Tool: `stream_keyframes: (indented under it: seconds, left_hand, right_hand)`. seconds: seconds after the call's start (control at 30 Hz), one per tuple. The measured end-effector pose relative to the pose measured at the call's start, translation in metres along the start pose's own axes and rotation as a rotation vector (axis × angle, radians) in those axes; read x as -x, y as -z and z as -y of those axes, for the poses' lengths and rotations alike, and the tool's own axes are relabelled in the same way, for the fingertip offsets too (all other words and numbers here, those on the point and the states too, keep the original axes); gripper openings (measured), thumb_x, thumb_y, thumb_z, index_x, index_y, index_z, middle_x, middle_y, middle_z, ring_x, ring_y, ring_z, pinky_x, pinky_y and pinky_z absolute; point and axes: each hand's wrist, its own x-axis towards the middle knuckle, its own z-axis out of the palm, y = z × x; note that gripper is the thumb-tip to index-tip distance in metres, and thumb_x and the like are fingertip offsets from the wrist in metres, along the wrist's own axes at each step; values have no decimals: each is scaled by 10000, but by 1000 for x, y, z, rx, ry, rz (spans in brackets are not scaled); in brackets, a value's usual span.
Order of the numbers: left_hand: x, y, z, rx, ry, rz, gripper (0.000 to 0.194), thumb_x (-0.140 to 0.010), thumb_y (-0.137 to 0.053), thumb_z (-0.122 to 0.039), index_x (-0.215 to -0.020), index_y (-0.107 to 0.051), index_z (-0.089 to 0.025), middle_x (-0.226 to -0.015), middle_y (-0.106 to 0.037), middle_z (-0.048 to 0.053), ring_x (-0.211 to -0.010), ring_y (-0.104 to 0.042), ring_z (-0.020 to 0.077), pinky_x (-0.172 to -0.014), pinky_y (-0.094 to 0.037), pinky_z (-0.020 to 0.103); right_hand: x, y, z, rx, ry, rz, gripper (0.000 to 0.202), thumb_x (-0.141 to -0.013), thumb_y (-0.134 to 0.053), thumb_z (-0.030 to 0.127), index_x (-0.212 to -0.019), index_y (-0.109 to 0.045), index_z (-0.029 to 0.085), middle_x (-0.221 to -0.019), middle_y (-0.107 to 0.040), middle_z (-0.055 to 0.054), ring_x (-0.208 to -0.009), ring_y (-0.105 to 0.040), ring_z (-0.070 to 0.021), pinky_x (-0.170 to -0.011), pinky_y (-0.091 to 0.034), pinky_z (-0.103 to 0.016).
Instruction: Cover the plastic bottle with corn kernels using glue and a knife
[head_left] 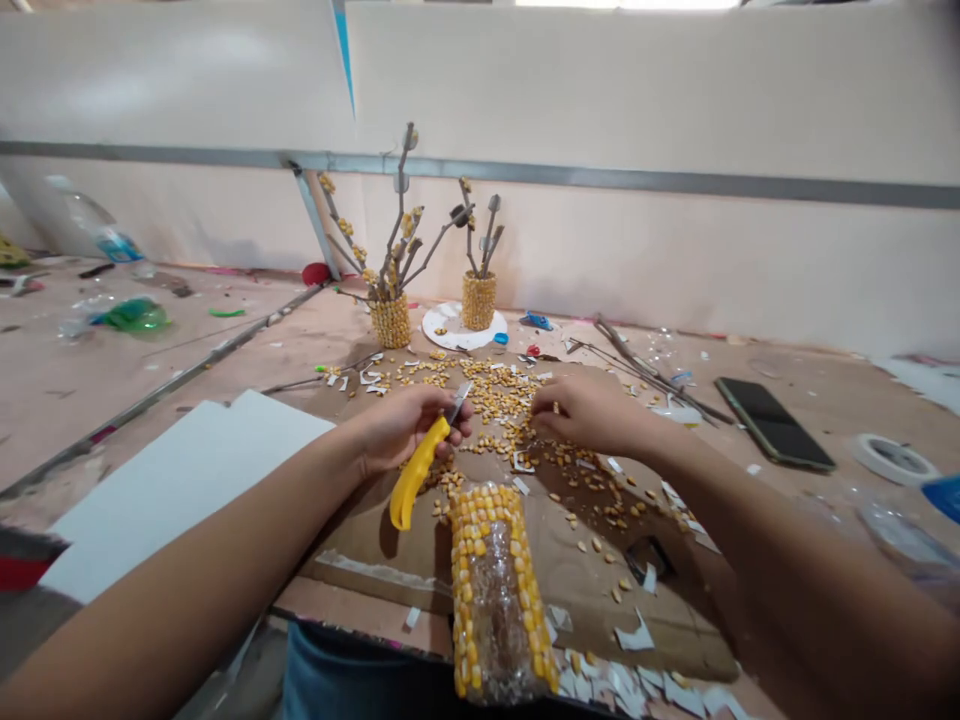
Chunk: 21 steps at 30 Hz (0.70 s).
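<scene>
My left hand point(420, 425) is closed on a yellow-handled knife point(420, 472), its short blade pointing up and away. To the right, my right hand point(581, 408) hovers at the loose corn kernels point(495, 385), fingers curled; whether a kernel is between them is too small to tell. A cylinder partly covered with kernels point(466, 590) lies at the near edge of the cardboard point(585, 600), with a bare, shiny brown strip along its middle. Further back stand two kernel-covered pots, one point(391, 320) at the left and one point(478, 300) on a white disc, both holding twigs.
White sheets point(202, 470) lie at the left. A phone point(774, 422), a tape roll point(896, 458) and loose twigs point(652, 370) are on the right. Paper scraps point(637, 690) litter the near edge. A white wall panel point(637, 250) stands behind.
</scene>
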Motion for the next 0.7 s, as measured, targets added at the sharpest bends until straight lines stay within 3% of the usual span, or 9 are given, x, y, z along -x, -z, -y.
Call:
stream_keyframes:
  seconds: [0.13,0.3,0.47,0.7]
  left_hand:
    - [1,-3,-1,17,-32,-29,239,-974,-530,-140,-830,-711,-82,-753,-673,86,-595,-629,119,-482,-516,165]
    - [2,-3,-2,-6,-72,-39,210,-979,-562,-100,-851,-725,-70,-759,-694,88,-603,-661,126,-525,-570,185]
    - [0,1,1,-22,-89,43,133,-957,-635,-113,-871,-726,-68,-766,-700,91,-600,-674,128,-576,-600,204]
    - [-2,3,6,-30,-65,116,107,-902,-740,-177,-903,-719,-72,-742,-680,63,-581,-677,138,-546,-588,214]
  right_hand:
    - [-3,-10,12,-24,36,11,273,-971,-581,196,-1064,-831,256,-1086,-822,-70,-925,-712,-213,-753,-443,-297]
    - [-5,-15,10,-22,33,42,308,-902,-625,107,-1057,-853,244,-1027,-823,-103,-930,-719,-226,-798,-459,-304]
    - [-6,-15,10,-9,17,48,300,-884,-658,113,-1066,-852,252,-1029,-824,-107,-939,-725,-239,-805,-467,-311]
    - [-4,-13,15,-9,-12,14,235,-962,-608,165,-1040,-819,233,-1085,-822,-107,-933,-726,-242,-754,-436,-318]
